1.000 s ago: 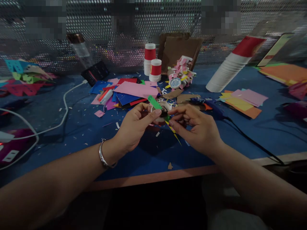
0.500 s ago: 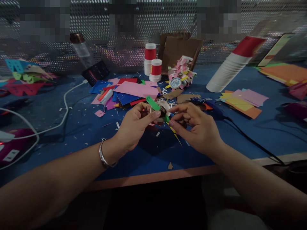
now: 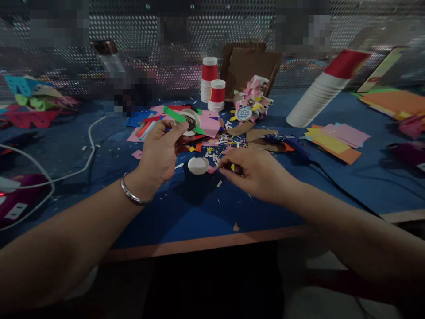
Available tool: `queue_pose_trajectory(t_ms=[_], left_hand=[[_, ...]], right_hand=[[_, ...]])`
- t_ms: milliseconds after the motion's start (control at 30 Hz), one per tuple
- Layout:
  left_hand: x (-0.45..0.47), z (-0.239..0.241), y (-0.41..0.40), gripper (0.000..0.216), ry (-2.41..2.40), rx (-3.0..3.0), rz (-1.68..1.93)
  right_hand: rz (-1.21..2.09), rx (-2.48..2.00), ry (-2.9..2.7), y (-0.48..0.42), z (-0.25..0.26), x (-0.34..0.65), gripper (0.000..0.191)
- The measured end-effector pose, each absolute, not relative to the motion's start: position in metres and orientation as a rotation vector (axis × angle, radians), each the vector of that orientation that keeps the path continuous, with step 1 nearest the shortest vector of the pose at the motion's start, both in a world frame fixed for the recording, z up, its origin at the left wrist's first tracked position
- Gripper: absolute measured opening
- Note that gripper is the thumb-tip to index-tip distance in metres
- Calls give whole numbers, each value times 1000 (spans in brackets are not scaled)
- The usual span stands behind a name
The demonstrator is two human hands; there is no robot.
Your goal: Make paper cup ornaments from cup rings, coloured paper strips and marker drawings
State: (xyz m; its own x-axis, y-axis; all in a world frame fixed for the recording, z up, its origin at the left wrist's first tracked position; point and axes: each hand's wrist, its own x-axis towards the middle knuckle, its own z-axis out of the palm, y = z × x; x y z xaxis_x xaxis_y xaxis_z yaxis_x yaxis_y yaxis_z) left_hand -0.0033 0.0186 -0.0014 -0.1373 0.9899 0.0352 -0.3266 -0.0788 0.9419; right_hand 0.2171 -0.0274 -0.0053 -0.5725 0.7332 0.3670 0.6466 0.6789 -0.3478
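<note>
My left hand [image 3: 162, 148] is closed on a small round white paper piece [image 3: 198, 116] that looks like a cut cup bottom. A green paper strip [image 3: 174, 114] crosses it, and a dark patch shows at its middle. Low over the table, my right hand [image 3: 254, 170] has thumb and forefinger pinched together beside the scraps; what is between them, if anything, is too small to make out. Just left of those fingertips lie a white round dish-like piece [image 3: 198, 165] and a pink scrap [image 3: 211, 169]. A yellow bit [image 3: 233, 167] shows by the curled fingers.
A glue gun [image 3: 292, 146] with a black cord lies right of centre. Behind are red-and-white paper cups [image 3: 216, 95], a decorated paper-and-cup cluster [image 3: 252, 104] and brown cardboard [image 3: 250, 66]. A tilted cup stack [image 3: 315, 97] and coloured sheets [image 3: 335, 141] sit right. Scraps [image 3: 212, 155] litter the middle.
My left hand has carried the white piece with its green strip left and away from me. My right hand has come off it and moved slightly left and down, uncovering the white round piece.
</note>
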Motion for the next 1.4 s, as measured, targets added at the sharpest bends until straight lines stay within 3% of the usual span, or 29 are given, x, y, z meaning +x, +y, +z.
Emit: queue_pose_trajectory(t_ms=[300, 600, 833, 1033, 1267, 1400], left_hand=[[-8, -7, 21, 34, 1013, 993, 1427], [-7, -8, 24, 29, 1013, 976, 1436], [-8, -8, 23, 32, 1013, 975, 1443], [-8, -8, 28, 27, 1028, 964, 1469], [-5, -7, 26, 26, 1064, 921, 1420], [-4, -6, 23, 24, 1072, 916, 1404]], right_hand=[[-39, -1185, -2831, -14, 2, 172, 18], [127, -979, -2701, -2, -8, 197, 18], [109, -1077, -2761, 3, -11, 193, 21], [418, -778, -2484, 12, -1, 212, 9], [1276, -1056, -2187, 23, 12, 243, 20], [1241, -1159, -2032, 30, 3, 245, 17]])
